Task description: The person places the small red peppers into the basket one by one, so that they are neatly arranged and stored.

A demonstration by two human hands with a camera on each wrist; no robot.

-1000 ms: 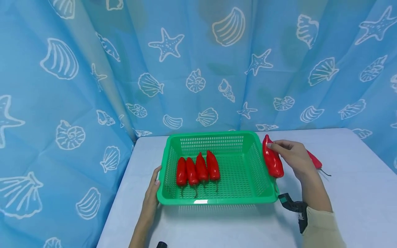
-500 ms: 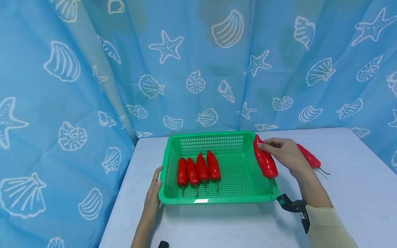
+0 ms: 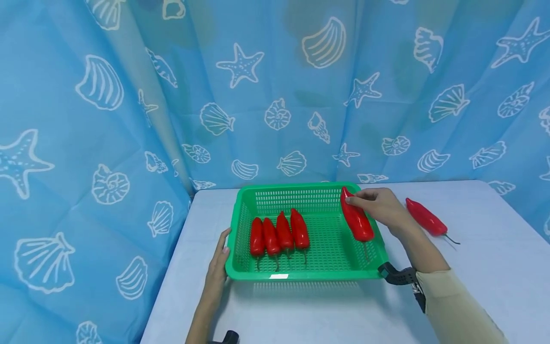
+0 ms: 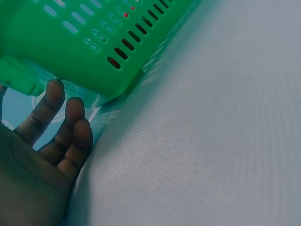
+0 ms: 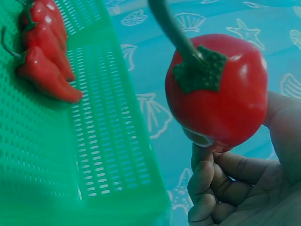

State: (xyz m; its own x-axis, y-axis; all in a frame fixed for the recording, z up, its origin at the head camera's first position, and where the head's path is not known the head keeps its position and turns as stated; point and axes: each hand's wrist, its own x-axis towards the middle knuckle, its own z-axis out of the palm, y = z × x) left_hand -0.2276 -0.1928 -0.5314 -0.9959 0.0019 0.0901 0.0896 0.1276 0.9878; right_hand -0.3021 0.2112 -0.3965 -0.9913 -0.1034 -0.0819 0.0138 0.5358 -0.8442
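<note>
My right hand [image 3: 382,206] pinches a red pepper [image 3: 356,220] between thumb and fingers, above the right side of the green basket [image 3: 301,276]. The pepper's tip points up and away, its stem down toward me. Seen in the right wrist view, the pepper's green cap [image 5: 207,70] and stem face the camera, partly covering the fingers. Several red peppers [image 3: 271,237] lie side by side in the basket's left half. My left hand [image 3: 218,263] rests against the basket's left side; in the left wrist view its fingers [image 4: 70,136] are loosely bent beside the wall.
Another red pepper [image 3: 426,218] lies on the white table [image 3: 301,317], right of the basket and beyond the right forearm. A blue curtain [image 3: 266,95] with shell and starfish prints hangs behind and to the left of the table.
My right hand has carried the pepper leftward, from beside the basket's right rim to over its inside. The table pepper is now fully uncovered. My left hand stays at the basket.
</note>
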